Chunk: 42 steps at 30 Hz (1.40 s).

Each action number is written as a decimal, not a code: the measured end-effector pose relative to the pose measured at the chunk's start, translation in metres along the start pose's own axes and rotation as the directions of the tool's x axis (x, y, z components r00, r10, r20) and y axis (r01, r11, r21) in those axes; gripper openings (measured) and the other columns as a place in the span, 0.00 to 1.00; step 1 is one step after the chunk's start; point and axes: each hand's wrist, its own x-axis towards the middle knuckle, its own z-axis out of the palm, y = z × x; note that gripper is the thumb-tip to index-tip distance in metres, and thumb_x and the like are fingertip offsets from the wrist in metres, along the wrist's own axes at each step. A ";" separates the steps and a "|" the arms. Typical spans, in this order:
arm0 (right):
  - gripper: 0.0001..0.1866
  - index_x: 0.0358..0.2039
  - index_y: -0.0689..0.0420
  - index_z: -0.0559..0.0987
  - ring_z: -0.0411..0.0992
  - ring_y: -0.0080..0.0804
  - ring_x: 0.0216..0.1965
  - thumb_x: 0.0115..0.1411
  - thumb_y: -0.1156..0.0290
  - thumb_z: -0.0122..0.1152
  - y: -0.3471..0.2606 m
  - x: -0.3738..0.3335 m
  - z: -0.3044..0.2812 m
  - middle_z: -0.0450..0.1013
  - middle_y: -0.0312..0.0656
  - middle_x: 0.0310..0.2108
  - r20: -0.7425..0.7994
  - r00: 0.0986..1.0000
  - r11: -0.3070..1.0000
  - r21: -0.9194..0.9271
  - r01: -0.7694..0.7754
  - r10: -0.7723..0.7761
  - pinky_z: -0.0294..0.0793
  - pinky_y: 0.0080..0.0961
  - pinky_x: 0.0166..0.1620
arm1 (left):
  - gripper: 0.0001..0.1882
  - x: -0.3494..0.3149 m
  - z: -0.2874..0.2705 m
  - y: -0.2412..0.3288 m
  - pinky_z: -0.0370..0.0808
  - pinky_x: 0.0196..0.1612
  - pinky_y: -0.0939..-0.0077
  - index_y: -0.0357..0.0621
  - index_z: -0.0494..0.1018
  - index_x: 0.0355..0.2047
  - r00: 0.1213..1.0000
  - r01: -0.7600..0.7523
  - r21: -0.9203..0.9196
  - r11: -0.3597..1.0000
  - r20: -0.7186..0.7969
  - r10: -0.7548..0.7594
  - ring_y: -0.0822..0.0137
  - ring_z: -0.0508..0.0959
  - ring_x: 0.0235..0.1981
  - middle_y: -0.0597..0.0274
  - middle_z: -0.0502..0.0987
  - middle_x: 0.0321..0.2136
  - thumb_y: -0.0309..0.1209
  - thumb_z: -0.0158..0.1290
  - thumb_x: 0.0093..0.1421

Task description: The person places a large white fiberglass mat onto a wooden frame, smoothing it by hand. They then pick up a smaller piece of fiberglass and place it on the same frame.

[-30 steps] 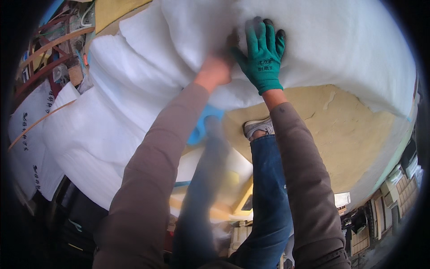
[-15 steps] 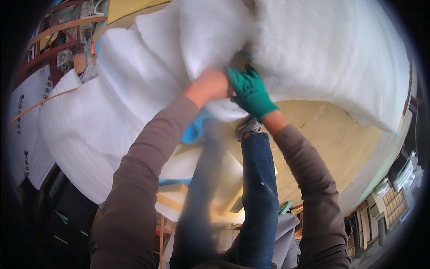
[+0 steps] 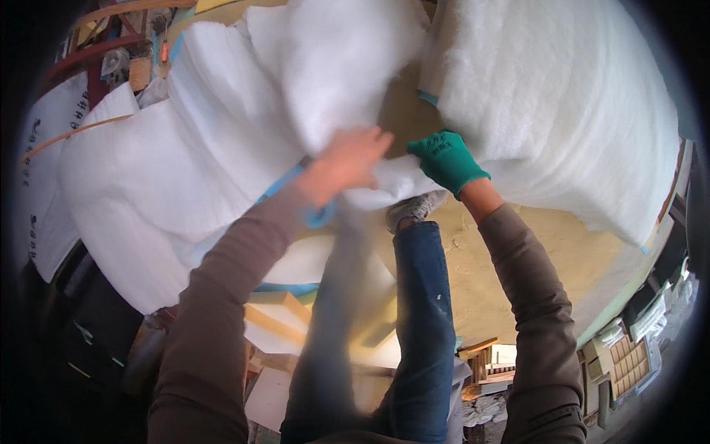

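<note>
My left hand (image 3: 344,164), bare and blurred, hovers at the edge of the left-hand heap of white fluffy batting (image 3: 214,140). Its fingers point right, apart from the thumb, with nothing visibly gripped. In a green glove, my right hand (image 3: 450,163) closes on the end of a small white flap of batting (image 3: 399,181) that stretches between the two hands. Behind that glove stands a thick folded mass of white batting (image 3: 555,111) with bits of blue edging. A blue strip (image 3: 319,213) shows below my left wrist.
The batting lies on a tan, creased surface (image 3: 518,251), where my shoe (image 3: 414,210) also rests. Yellow and white foam pieces (image 3: 281,314) lie by my legs. Wooden and metal framing (image 3: 111,52) is at the far left; wood scraps (image 3: 492,370) and a tan panel (image 3: 627,355) lie at right.
My hands, close together before, have drawn apart, the gloved one moving right and slightly down. A gap of tan surface has widened between the two batting masses.
</note>
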 end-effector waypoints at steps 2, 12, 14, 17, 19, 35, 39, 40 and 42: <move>0.14 0.42 0.41 0.87 0.82 0.40 0.39 0.56 0.71 0.67 0.000 -0.012 -0.009 0.83 0.35 0.34 0.079 0.997 1.000 -0.004 0.002 -0.002 0.77 0.42 0.47 | 0.39 0.033 0.036 0.019 0.73 0.57 0.46 0.49 0.76 0.64 0.994 -0.060 0.179 0.982 0.096 0.043 0.50 0.79 0.57 0.54 0.80 0.55 0.45 0.72 0.52; 0.38 0.57 0.53 0.78 0.76 0.52 0.60 0.48 0.49 0.80 -0.068 0.029 0.000 0.79 0.53 0.56 0.312 0.949 0.975 0.191 -0.115 0.051 0.65 0.57 0.69 | 0.12 -0.001 0.044 -0.004 0.65 0.68 0.42 0.48 0.87 0.39 0.947 0.064 0.100 0.993 0.307 -0.092 0.50 0.81 0.54 0.52 0.86 0.39 0.35 0.56 0.63; 0.27 0.52 0.51 0.82 0.81 0.52 0.53 0.54 0.53 0.75 -0.071 0.033 0.030 0.82 0.52 0.50 0.300 0.945 0.911 0.341 -0.233 0.130 0.73 0.54 0.63 | 0.10 -0.014 0.016 -0.003 0.69 0.63 0.45 0.48 0.87 0.37 0.974 0.003 0.140 0.990 0.223 -0.035 0.49 0.83 0.49 0.51 0.86 0.36 0.35 0.59 0.61; 0.12 0.42 0.49 0.86 0.84 0.51 0.45 0.59 0.61 0.67 -0.061 0.018 0.070 0.85 0.49 0.41 0.314 0.903 0.848 0.352 -0.397 0.293 0.81 0.51 0.51 | 0.08 -0.041 -0.005 0.005 0.73 0.55 0.48 0.48 0.85 0.33 0.982 0.067 0.080 0.994 0.173 -0.080 0.47 0.84 0.41 0.52 0.85 0.32 0.37 0.62 0.61; 0.08 0.35 0.49 0.87 0.85 0.50 0.41 0.61 0.67 0.62 -0.056 0.020 0.085 0.85 0.48 0.37 0.322 0.895 0.933 0.083 -0.350 0.308 0.83 0.49 0.45 | 0.09 -0.065 -0.007 0.007 0.73 0.50 0.48 0.48 0.84 0.32 0.989 0.124 0.043 0.991 0.076 -0.127 0.45 0.84 0.37 0.52 0.85 0.31 0.39 0.63 0.62; 0.44 0.64 0.55 0.77 0.68 0.51 0.67 0.50 0.48 0.80 -0.130 -0.018 -0.009 0.74 0.48 0.64 0.072 0.996 0.988 0.143 -0.066 0.056 0.58 0.61 0.72 | 0.16 -0.281 -0.019 -0.113 0.78 0.51 0.47 0.49 0.85 0.51 0.721 0.693 0.285 0.662 -0.257 -0.644 0.51 0.86 0.48 0.52 0.87 0.47 0.30 0.56 0.66; 0.33 0.58 0.55 0.79 0.73 0.50 0.63 0.56 0.55 0.77 -0.165 -0.048 -0.073 0.78 0.48 0.60 0.059 0.998 0.996 0.090 -0.016 0.011 0.62 0.56 0.69 | 0.07 -0.346 -0.082 -0.219 0.80 0.43 0.54 0.50 0.82 0.38 0.508 0.846 0.257 0.467 -0.651 -0.564 0.53 0.84 0.40 0.53 0.84 0.36 0.29 0.54 0.66; 0.31 0.58 0.55 0.79 0.74 0.49 0.62 0.57 0.55 0.76 -0.165 -0.058 -0.085 0.79 0.49 0.59 0.129 0.990 0.994 0.088 -0.063 0.052 0.65 0.53 0.67 | 0.06 -0.440 -0.106 -0.241 0.80 0.45 0.52 0.50 0.82 0.40 0.506 0.838 0.277 0.470 -0.717 -0.480 0.52 0.84 0.41 0.52 0.84 0.38 0.33 0.58 0.65; 0.29 0.57 0.55 0.79 0.77 0.50 0.58 0.60 0.54 0.74 -0.159 -0.088 -0.106 0.81 0.49 0.55 0.219 0.969 0.981 0.131 -0.141 0.110 0.69 0.50 0.63 | 0.14 -0.634 -0.163 -0.264 0.79 0.48 0.50 0.48 0.82 0.45 0.424 0.891 0.232 0.391 -0.733 -0.532 0.49 0.83 0.43 0.51 0.84 0.41 0.39 0.65 0.61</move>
